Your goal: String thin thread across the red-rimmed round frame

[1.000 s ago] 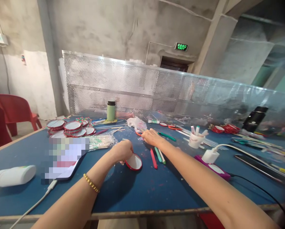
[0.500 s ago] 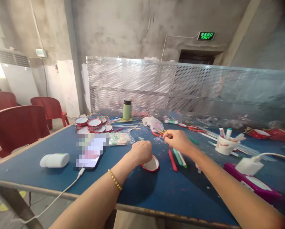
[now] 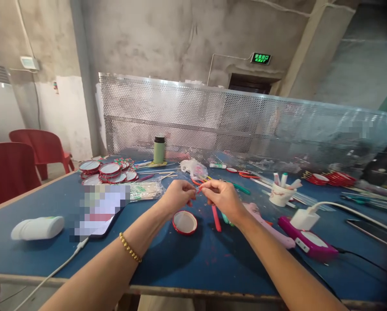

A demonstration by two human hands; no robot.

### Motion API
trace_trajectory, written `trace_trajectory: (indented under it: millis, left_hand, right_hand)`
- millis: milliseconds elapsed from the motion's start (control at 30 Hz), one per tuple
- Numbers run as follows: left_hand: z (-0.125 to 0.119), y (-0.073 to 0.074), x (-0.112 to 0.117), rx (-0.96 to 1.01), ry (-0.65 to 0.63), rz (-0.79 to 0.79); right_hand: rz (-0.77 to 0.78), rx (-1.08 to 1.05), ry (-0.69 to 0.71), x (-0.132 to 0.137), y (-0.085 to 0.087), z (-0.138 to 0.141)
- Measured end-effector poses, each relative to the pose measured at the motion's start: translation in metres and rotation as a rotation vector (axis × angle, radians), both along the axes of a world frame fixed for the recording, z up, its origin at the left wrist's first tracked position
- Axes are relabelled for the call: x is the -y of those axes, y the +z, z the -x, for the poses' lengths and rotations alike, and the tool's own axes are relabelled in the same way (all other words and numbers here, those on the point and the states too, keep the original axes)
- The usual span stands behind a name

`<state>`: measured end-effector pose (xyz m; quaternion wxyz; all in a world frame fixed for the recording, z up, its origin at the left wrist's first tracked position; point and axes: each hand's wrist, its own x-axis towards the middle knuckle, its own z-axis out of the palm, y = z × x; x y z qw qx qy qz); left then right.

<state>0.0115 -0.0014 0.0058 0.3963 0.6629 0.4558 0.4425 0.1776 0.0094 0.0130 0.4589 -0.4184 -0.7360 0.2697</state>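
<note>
- Above the blue table, your two hands meet fingertip to fingertip over a small thin piece; it is reddish, and too small to name more closely.
- Your left hand is curled narrow, thumb and forefinger pinching one end of the piece; a gold bead bracelet sits on that wrist.
- Your right hand is likewise drawn narrow, pinching the other end from the opposite side.
- Just below your left hand, a red-rimmed round disc lies flat on the table, touched by neither hand.
- Beside the disc, a red stick lies under your right wrist.
- Beyond your hands sits a crumpled plastic bag, and farther back a green bottle stands upright.
- To the left lie a clear packet of sticks, a pile of red-rimmed discs, a phone on a cable, and a white bottle on its side.
- To the right stand a paper cup of markers, a white charger plug and a magenta device.
- A perforated metal screen runs along the table's far edge.
</note>
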Motion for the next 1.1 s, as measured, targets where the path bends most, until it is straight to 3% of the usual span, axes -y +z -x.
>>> trace_trajectory:
  millis: [167,300,533,600,833,967,1100]
  left_hand:
    - [-0.001,0.0,0.004,0.044,-0.061,0.015]
    - [-0.004,-0.002,0.003,0.012,-0.03,-0.017]
    - [-0.004,-0.004,0.007,-0.124,0.146,-0.271]
    - [-0.005,-0.003,0.01,-0.122,0.187,-0.318]
    - [-0.009,-0.002,0.004,0.103,0.142,-0.223]
    - [-0.003,0.008,0.006,0.281,-0.033,-0.087]
    - [0.005,0.016,0.014,0.325,-0.263,0.015]
  right_hand:
    - [0.008,-0.006,0.028,0.001,-0.001,-0.001]
    - [-0.059,0.056,0.014,0.002,-0.005,0.002]
    - [-0.498,0.389,-0.164,-0.001,-0.009,0.005]
    - [-0.526,0.435,-0.19,-0.002,-0.009,0.005]
    - [-0.333,0.355,-0.103,0.0,-0.003,0.007]
    - [-0.083,0.217,-0.042,0.001,-0.001,0.003]
    - [0.041,-0.188,0.07,0.003,0.008,-0.005]
